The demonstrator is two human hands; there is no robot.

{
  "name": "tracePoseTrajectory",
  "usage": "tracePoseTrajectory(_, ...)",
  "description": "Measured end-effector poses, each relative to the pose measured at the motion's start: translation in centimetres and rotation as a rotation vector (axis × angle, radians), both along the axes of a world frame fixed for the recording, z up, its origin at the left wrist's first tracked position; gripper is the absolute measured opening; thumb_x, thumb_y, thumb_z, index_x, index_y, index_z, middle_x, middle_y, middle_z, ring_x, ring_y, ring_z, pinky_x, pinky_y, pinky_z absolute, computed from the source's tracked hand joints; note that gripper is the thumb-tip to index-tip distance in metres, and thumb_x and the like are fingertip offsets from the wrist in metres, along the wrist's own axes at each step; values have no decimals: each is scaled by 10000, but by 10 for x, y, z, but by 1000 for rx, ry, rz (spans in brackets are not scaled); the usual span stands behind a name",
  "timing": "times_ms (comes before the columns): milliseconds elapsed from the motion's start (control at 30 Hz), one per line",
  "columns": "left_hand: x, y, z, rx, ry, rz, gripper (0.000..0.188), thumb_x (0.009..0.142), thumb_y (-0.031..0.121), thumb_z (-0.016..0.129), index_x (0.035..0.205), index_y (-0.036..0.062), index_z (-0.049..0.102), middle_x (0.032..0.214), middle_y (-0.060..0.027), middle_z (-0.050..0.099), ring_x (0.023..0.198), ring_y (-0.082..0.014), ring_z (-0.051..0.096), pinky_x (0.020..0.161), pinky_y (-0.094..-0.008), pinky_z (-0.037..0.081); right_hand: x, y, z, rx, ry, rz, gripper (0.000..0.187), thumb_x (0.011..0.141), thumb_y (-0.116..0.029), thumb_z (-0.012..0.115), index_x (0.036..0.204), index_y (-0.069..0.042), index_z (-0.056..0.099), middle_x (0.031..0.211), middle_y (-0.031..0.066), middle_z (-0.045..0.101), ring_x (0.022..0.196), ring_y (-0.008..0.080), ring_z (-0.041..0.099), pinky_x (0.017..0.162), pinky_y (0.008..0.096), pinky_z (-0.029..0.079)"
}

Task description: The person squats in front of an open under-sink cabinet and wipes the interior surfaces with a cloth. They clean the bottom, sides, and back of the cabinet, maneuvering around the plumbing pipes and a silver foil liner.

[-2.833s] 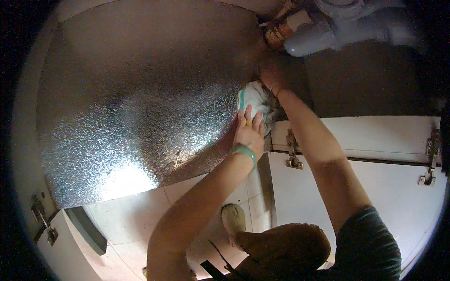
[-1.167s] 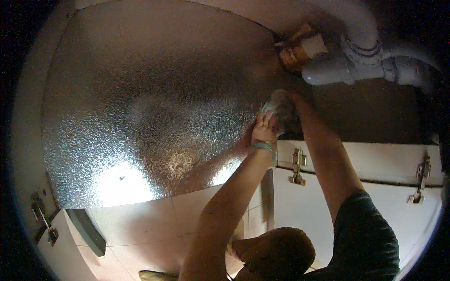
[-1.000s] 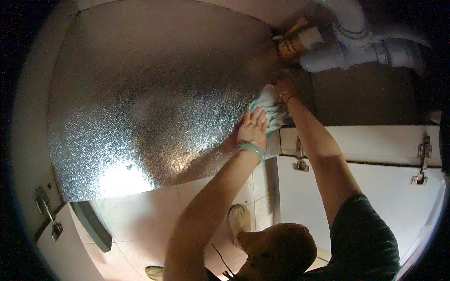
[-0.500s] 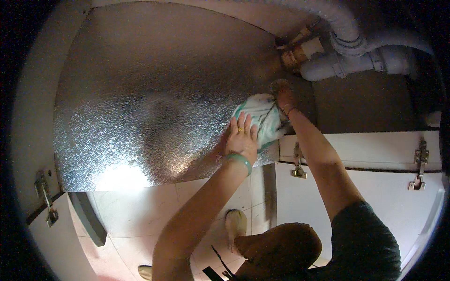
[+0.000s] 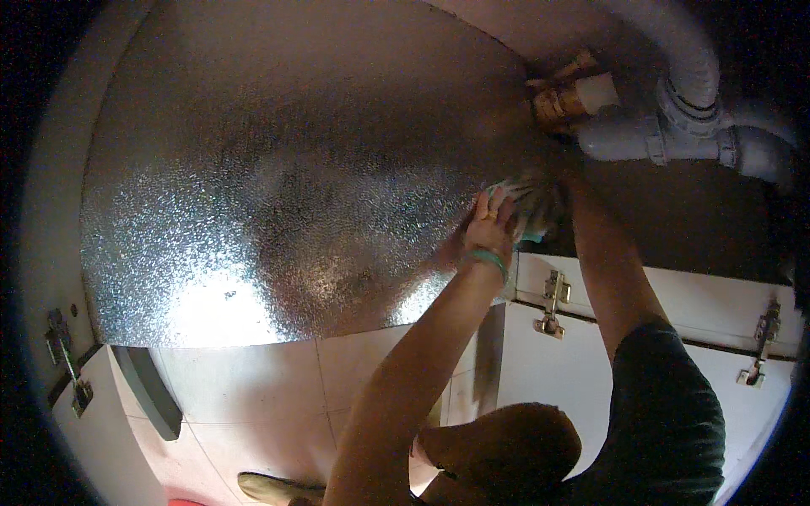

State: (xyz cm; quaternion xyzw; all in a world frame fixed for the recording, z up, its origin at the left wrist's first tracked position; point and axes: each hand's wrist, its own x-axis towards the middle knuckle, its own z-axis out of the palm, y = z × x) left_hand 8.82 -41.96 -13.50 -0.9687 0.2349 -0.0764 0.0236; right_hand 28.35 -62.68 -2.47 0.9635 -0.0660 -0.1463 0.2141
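- Covering the upper right arm at lower right: dark sleeve (image 5: 671, 405). Shoe (image 5: 278, 487) on pale floor tiles (image 5: 278, 379).
- White door panel (image 5: 540, 371), right side: attached by metal hinges (image 5: 552, 305).
- Left hand (image 5: 489, 229): fingers extended, slightly apart, laid on the near left edge of the cloth (image 5: 540, 211). Green bangle (image 5: 492, 260) at wrist; yellow ring on one finger.
- Cloth: bunched, white and green, between the hands, at the right part of the textured silvery sheet (image 5: 363, 244).
- Right hand (image 5: 564, 173): at the cloth's far right side, in shadow; finger position cannot be determined.
- Grey pipe assembly (image 5: 624, 139): beyond the right hand. Brown-and-white object (image 5: 561, 103): just beside the pipe's left end.
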Motion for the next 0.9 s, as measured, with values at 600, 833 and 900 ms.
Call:
tracePoseTrajectory(600, -8, 200, 117, -529, 419, -353, 455, 968, 240, 397, 1412, 160, 456, 1560, -156, 280, 1457, -373, 189, 1168, -548, 129, -64, 24, 15, -15, 192, 11, 497, 881, -201, 511, 1343, -18, 487, 1295, 220, 556, 1133, 408, 568, 938, 484, 474)
tracePoseTrajectory(833, 6, 187, 119, -92, 454, -201, 532, 1003, 183, 325, 1500, 18, 235, 1581, -242, 164, 1459, -430, 134, 1167, -588, 41, -36, -28, 32, -82, 197, 61, 497, 873, -193, 518, 1333, -7, 491, 1282, 227, 560, 1124, 411, 568, 941, 474, 471)
tracePoseTrajectory(900, -5, 168, 74, 427, -12, 34, 524, 1004, 183, 329, 1494, 12, 252, 1575, -255, 167, 1455, -435, 142, 1165, -593, 57, -29, -34, 39, -90, 202, 79, 497, 870, -191, 520, 1330, -4, 492, 1278, 229, 561, 1122, 412, 568, 941, 471, 470)
